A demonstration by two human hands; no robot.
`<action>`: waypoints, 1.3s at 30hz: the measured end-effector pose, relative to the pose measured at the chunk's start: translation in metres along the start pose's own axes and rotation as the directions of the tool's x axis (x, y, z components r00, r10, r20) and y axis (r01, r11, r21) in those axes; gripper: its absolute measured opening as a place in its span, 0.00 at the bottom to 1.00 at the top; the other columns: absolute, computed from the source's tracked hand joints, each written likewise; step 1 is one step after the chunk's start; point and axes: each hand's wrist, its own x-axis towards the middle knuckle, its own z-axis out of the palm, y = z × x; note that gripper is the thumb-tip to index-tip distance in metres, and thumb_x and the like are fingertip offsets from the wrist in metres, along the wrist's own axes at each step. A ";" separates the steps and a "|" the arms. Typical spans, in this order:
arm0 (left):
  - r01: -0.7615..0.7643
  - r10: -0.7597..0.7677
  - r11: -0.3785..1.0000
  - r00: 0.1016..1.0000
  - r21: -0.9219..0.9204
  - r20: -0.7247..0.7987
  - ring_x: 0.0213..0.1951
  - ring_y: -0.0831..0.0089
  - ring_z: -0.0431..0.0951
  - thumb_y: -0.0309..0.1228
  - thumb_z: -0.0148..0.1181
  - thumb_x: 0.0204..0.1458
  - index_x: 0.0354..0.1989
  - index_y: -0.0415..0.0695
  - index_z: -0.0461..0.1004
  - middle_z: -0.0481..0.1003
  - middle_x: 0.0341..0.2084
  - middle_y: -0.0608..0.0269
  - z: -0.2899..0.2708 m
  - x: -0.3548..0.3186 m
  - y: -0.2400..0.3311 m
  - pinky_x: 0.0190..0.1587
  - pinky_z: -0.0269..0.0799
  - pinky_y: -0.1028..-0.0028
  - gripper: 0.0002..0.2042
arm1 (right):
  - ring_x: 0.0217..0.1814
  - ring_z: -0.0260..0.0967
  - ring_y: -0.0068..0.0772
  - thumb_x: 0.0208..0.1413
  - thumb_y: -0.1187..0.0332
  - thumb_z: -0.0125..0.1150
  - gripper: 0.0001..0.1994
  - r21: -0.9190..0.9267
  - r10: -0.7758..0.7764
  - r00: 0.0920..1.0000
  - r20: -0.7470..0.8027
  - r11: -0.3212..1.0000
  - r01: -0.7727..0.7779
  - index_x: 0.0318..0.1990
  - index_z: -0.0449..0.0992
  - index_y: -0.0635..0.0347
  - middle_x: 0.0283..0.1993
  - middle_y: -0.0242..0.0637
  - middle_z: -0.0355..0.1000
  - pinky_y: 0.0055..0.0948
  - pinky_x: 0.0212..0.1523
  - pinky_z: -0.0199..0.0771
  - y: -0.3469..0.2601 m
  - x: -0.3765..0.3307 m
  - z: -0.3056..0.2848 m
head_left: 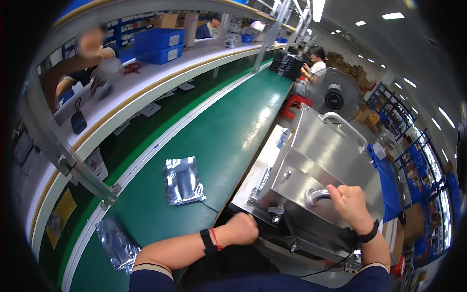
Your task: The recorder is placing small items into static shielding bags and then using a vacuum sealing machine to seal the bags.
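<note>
My right hand is wrapped round a curved metal handle on a stainless-steel machine with a boxy lid. My left hand is closed in a fist at the machine's near left corner, beside the green belt; what it holds, if anything, is hidden. A shiny silver antistatic bag, apparently with something flat inside, lies on the belt ahead of my left hand. Another silver bag lies next to my left forearm, partly covered by it.
The green conveyor belt runs away between the machine and a white shelf bench with blue bins. A metal post rises at left. Beyond the machine are a fan, a red stool and a seated person.
</note>
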 end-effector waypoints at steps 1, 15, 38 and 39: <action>-0.158 0.160 0.986 0.985 -0.045 0.064 0.24 0.65 0.77 0.34 0.56 0.32 0.10 0.47 0.75 0.74 0.14 0.62 0.001 0.001 0.002 0.24 0.71 0.69 0.07 | 0.15 0.63 0.51 0.54 0.52 0.55 0.25 0.075 -0.023 0.997 0.067 0.997 0.018 0.12 0.70 0.61 0.12 0.49 0.63 0.39 0.17 0.60 -0.006 0.003 0.013; -0.296 0.279 0.927 0.955 -0.231 -0.103 0.22 0.65 0.75 0.35 0.55 0.35 0.09 0.45 0.73 0.73 0.13 0.64 0.012 0.001 0.012 0.25 0.71 0.69 0.09 | 0.12 0.52 0.40 0.57 0.53 0.51 0.27 0.301 -0.100 0.736 0.670 0.942 -0.146 0.17 0.71 0.71 0.11 0.50 0.60 0.38 0.19 0.59 -0.016 0.035 0.049; -0.280 0.273 0.906 0.960 -0.317 -0.068 0.20 0.65 0.73 0.34 0.56 0.39 0.08 0.45 0.71 0.70 0.11 0.63 0.008 0.002 0.007 0.24 0.71 0.70 0.12 | 0.20 0.67 0.56 0.56 0.48 0.47 0.29 0.251 -0.188 0.825 0.533 0.966 0.058 0.15 0.73 0.66 0.15 0.53 0.66 0.44 0.23 0.67 -0.018 0.028 0.068; -0.275 0.269 0.910 0.961 -0.309 -0.064 0.19 0.65 0.73 0.34 0.56 0.39 0.08 0.44 0.71 0.69 0.11 0.62 0.009 0.004 0.006 0.23 0.71 0.69 0.12 | 0.20 0.67 0.57 0.56 0.48 0.47 0.30 0.237 -0.196 0.832 0.519 0.968 0.080 0.14 0.73 0.66 0.14 0.53 0.66 0.44 0.24 0.67 -0.017 0.028 0.066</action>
